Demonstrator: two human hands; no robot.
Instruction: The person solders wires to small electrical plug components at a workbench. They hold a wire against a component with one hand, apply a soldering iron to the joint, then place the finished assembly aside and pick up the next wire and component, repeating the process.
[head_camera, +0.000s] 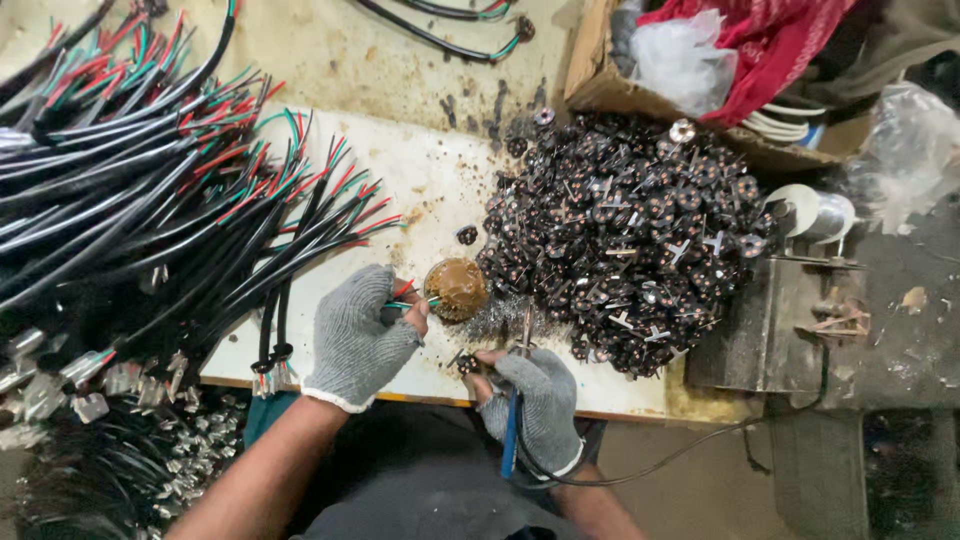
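Observation:
My left hand (358, 335), in a grey knit glove, grips a black cable whose red and green wire ends (408, 297) reach toward a small round tin of brown paste (456, 288). My right hand (538, 400), also gloved, holds a soldering iron with a blue handle (511, 435), its tip (527, 325) pointing up near the tin. A small black part (466, 363) sits by the right fingers. Both hands work over a stained white board (430, 180).
A big pile of small black round parts with metal prongs (625, 235) lies right of the tin. Bundles of black cables with coloured wire ends (130, 190) fill the left. A cardboard box with red cloth (740, 60) stands at the back right, a metal stand (790, 320) at the right.

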